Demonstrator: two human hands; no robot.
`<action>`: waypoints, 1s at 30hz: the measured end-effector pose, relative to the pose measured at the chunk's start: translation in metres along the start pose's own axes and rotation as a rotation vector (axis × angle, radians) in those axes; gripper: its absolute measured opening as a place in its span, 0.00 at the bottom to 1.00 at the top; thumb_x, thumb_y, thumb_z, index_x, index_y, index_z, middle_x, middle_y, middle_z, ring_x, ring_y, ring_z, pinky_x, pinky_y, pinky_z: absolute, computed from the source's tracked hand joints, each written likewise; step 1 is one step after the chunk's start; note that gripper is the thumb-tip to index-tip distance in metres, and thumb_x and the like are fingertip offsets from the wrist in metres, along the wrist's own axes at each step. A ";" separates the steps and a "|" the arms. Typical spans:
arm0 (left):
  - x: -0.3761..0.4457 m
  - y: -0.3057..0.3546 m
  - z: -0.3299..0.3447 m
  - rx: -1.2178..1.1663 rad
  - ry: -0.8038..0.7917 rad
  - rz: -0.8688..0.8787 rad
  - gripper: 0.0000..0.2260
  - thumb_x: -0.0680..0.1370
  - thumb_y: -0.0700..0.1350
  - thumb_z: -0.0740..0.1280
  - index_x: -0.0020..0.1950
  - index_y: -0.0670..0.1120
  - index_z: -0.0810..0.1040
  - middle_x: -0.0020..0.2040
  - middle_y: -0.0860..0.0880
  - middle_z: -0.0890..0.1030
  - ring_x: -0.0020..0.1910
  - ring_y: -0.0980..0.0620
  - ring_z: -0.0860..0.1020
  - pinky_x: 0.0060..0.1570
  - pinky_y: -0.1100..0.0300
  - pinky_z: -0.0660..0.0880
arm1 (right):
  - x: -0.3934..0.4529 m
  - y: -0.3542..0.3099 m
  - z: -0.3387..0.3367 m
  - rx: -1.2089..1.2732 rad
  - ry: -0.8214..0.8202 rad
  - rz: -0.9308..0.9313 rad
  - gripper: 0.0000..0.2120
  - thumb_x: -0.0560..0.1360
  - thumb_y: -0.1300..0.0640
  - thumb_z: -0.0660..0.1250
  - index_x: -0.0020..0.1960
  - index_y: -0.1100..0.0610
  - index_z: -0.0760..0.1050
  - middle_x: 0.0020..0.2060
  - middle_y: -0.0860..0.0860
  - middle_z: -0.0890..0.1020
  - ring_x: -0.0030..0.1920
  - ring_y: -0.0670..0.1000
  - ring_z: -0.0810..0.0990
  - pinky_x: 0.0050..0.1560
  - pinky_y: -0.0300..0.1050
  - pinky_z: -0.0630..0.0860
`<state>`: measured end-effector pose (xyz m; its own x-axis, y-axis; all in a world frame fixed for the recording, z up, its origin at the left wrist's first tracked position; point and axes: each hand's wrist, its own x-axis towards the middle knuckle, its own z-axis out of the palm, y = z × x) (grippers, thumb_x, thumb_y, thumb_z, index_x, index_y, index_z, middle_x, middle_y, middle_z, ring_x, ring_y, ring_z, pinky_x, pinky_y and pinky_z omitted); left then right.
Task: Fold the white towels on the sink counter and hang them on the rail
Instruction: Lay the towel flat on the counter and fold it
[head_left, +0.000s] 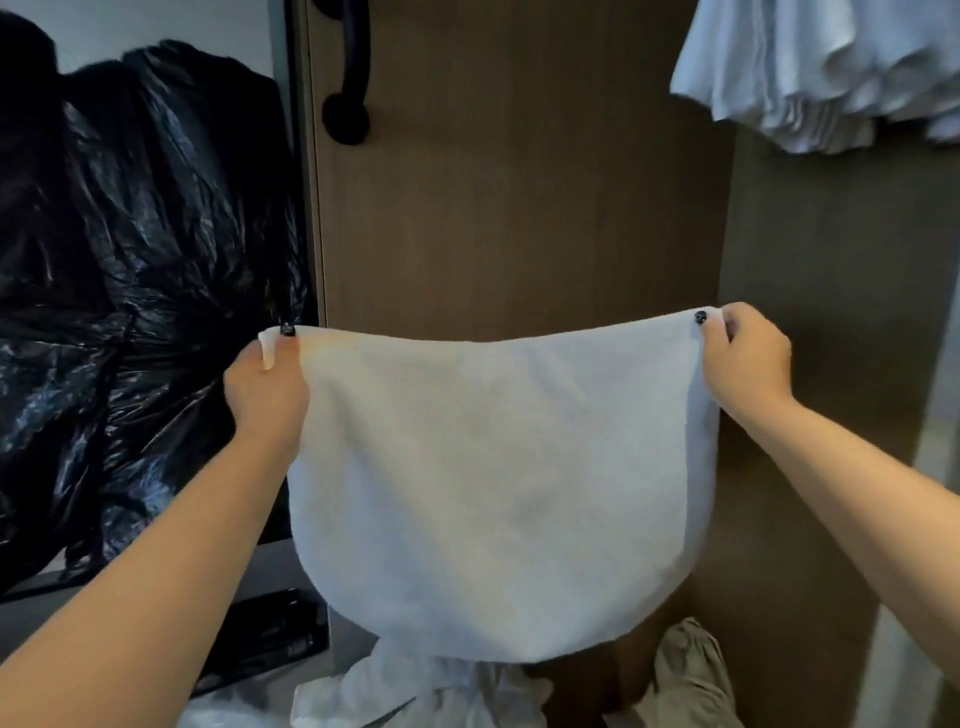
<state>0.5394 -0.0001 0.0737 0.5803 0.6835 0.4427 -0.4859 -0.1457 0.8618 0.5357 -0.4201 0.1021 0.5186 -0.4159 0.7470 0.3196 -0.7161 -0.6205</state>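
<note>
A white towel (498, 478) hangs spread out in the air in front of me, its top edge stretched level between both hands. My left hand (267, 387) pinches the towel's top left corner. My right hand (743, 358) pinches the top right corner. More white towels (826, 73) hang bunched at the upper right; what they hang from is out of view. Below the held towel lies a crumpled white cloth (415, 691).
A brown wooden door (519, 182) with a black handle (353, 78) stands straight ahead. A shiny black plastic bag (130, 286) fills the left side. A beige cloth (685, 675) lies at the bottom right. A black flat object (275, 629) lies at the lower left.
</note>
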 end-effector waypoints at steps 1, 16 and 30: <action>0.000 0.003 -0.005 -0.058 -0.009 0.008 0.12 0.79 0.53 0.64 0.38 0.50 0.76 0.36 0.52 0.76 0.36 0.53 0.73 0.37 0.57 0.70 | 0.003 0.004 -0.013 0.096 0.048 0.026 0.14 0.82 0.53 0.57 0.45 0.60 0.73 0.36 0.52 0.75 0.35 0.45 0.72 0.34 0.42 0.66; -0.076 0.100 0.027 -0.435 -0.431 -0.059 0.13 0.80 0.58 0.64 0.48 0.51 0.82 0.45 0.48 0.85 0.44 0.49 0.82 0.44 0.55 0.79 | -0.010 -0.072 -0.075 0.937 -0.201 0.101 0.10 0.82 0.59 0.62 0.45 0.51 0.79 0.34 0.49 0.82 0.34 0.47 0.79 0.36 0.40 0.77; -0.190 0.081 0.064 -0.636 -0.896 -0.057 0.26 0.54 0.66 0.81 0.37 0.48 0.80 0.31 0.52 0.77 0.30 0.55 0.75 0.31 0.63 0.74 | -0.112 -0.094 -0.032 0.974 -0.491 -0.123 0.13 0.75 0.43 0.69 0.49 0.53 0.83 0.45 0.50 0.83 0.46 0.51 0.81 0.51 0.48 0.79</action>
<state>0.4319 -0.1878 0.0752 0.7519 -0.1271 0.6470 -0.5416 0.4405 0.7160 0.4222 -0.3244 0.0843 0.6302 0.0510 0.7748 0.7684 0.1021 -0.6317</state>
